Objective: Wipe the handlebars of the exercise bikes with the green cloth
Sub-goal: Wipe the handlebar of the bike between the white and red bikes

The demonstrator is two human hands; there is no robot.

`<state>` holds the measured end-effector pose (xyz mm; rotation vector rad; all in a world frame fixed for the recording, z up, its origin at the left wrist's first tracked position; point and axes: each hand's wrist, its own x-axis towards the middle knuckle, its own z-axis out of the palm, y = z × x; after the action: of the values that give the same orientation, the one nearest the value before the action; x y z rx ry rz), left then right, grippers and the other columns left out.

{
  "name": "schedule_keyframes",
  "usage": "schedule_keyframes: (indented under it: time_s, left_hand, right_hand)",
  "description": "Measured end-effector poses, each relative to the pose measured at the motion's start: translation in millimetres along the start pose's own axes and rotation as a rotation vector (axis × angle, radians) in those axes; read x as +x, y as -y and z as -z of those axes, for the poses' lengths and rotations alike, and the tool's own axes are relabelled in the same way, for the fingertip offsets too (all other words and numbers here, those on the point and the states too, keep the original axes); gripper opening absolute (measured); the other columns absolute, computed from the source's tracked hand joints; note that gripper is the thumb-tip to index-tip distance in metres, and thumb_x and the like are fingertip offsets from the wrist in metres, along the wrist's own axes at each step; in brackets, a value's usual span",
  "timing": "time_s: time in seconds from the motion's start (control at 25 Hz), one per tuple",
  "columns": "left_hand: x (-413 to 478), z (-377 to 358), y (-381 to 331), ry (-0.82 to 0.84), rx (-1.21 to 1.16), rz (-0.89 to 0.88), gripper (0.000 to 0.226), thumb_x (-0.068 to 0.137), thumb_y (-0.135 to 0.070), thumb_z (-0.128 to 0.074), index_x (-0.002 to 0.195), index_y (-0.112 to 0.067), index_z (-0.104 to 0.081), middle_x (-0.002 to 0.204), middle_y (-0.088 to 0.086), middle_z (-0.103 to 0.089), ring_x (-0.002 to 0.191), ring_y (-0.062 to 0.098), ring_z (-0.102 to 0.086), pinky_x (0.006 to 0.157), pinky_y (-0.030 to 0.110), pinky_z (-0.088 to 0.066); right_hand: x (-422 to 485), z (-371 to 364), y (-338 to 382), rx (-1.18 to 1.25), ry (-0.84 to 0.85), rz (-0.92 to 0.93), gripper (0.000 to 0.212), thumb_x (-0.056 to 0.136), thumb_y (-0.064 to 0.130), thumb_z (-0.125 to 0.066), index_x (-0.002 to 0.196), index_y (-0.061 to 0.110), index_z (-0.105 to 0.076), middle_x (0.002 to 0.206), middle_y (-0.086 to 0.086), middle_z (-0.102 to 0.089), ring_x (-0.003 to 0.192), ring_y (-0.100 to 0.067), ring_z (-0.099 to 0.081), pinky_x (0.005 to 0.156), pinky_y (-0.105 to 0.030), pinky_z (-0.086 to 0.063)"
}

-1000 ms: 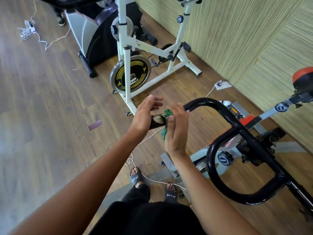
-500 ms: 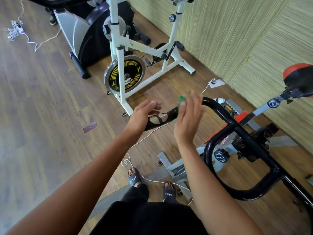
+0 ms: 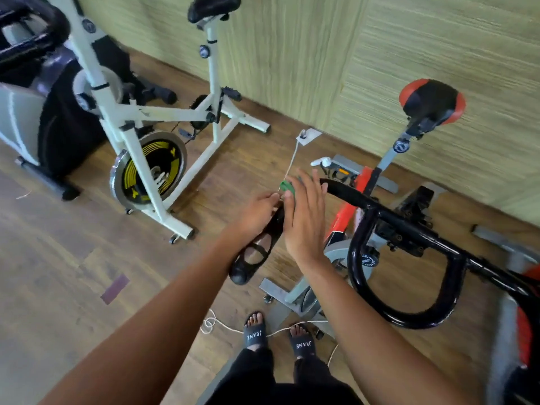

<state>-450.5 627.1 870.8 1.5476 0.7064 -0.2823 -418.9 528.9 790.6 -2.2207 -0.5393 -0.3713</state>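
Green cloth (image 3: 287, 187): small and bunched, peeking out as a crumpled edge past the fingers of the right hand (image 3: 305, 217), which is pressing it against the top bend of the handlebars (image 3: 344, 192). Handlebars: glossy black tubing, looping wide from a central clamp, the near grip end slanting downward under the left hand (image 3: 257, 213). Red-and-grey exercise bike (image 3: 365, 182) is carrying these bars; white exercise bike (image 3: 131, 112) is standing upright, well apart to the left.

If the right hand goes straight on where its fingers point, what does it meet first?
Likely nothing close: past the right hand and green cloth the way looks free to the wall; depth is unclear.
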Motion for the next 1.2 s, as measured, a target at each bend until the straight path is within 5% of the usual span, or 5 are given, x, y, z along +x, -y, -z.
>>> schedule_keyframes:
  time_s: [0.12,0.44,0.76,0.92,1.2]
  left_hand:
    - [25.0,-6.5,3.4,0.017,0.003,0.006,0.029,0.106,-0.017,-0.038,0.095,-0.016,-0.064,0.086,0.001,-0.063,0.086,0.018,-0.06,0.07,0.02,-0.045]
    - [37.5,-13.7,13.9,0.121,0.305,-0.279,0.035,0.108,-0.028,-0.035,0.127,-0.011,-0.058,0.111,0.006,-0.066,0.103,0.019,-0.059,0.084,0.027,-0.04]
    - [46.3,-14.4,23.1,0.108,0.331,-0.344,0.036,0.108,-0.027,-0.033,0.133,-0.01,-0.053,0.12,0.01,-0.061,0.111,0.021,-0.056,0.084,0.024,-0.036]
    - [41.4,-12.8,22.9,0.154,0.295,-0.362,0.036,0.109,-0.026,-0.032,0.134,-0.01,-0.051,0.117,0.001,-0.059,0.107,0.011,-0.054,0.072,0.004,-0.037]
    - [41.8,-13.0,21.0,0.168,0.303,-0.315,0.037,0.108,-0.027,-0.031,0.134,-0.01,-0.052,0.119,0.004,-0.06,0.106,0.012,-0.053,0.085,0.023,-0.036]
  right_hand:
    - [12.0,0.5,-5.4,-0.175,-0.104,-0.106,0.035,0.107,0.021,-0.036,0.131,0.006,-0.057,0.142,-0.009,-0.052,0.145,-0.025,-0.032,0.125,-0.041,-0.011]
    - [29.0,1.2,-23.8,-0.512,-0.423,-0.509,0.039,0.107,0.026,-0.035,0.131,0.003,-0.055,0.136,-0.016,-0.055,0.138,-0.034,-0.041,0.122,-0.049,-0.017]
    - [24.3,4.7,-27.5,-0.541,-0.349,-0.403,0.038,0.106,0.029,-0.037,0.13,0.007,-0.057,0.133,-0.011,-0.057,0.135,-0.029,-0.044,0.124,-0.044,-0.012]
    - [24.6,2.4,-19.3,-0.494,-0.199,-0.26,0.04,0.107,0.031,-0.032,0.132,0.011,-0.054,0.135,-0.007,-0.054,0.137,-0.026,-0.041,0.124,-0.039,-0.002]
    - [24.3,6.8,-16.9,-0.518,-0.178,-0.354,0.043,0.106,0.034,-0.03,0.134,0.011,-0.054,0.136,-0.008,-0.055,0.137,-0.027,-0.041,0.122,-0.047,-0.014]
